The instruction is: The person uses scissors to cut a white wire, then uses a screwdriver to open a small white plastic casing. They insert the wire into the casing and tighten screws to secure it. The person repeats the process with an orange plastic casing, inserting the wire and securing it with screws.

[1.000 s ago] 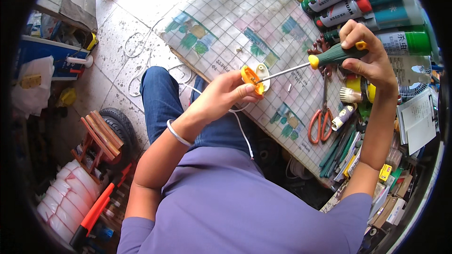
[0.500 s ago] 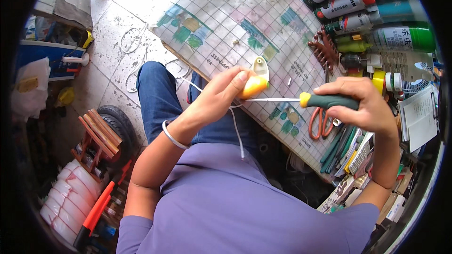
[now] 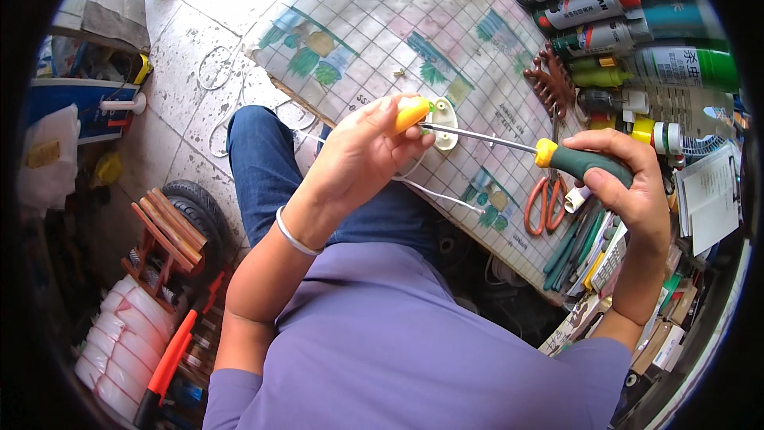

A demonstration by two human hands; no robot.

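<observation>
My left hand pinches a small rounded yellow-orange plastic piece with a bit of green at its end. In my right hand is a screwdriver with a green and yellow handle, its shaft pointing left. The tip meets the near side of the yellow piece, by my left fingertips; exactly where it sits is hidden. Just beyond those fingers a cream oval shell lies on the table. From beneath my left hand a thin white cord runs out over the table edge.
The table has a gridded, patterned cover. Red-handled pliers, a brown claw clip and several spray cans line its right side. A small brass-coloured part lies farther back. A wheeled cart stands on the floor at left.
My left hand has turned, tilting the yellow piece up and showing more of the fingers. The screwdriver and right hand shifted slightly right, its shaft now slanting. The cord's end swung up onto the table.
</observation>
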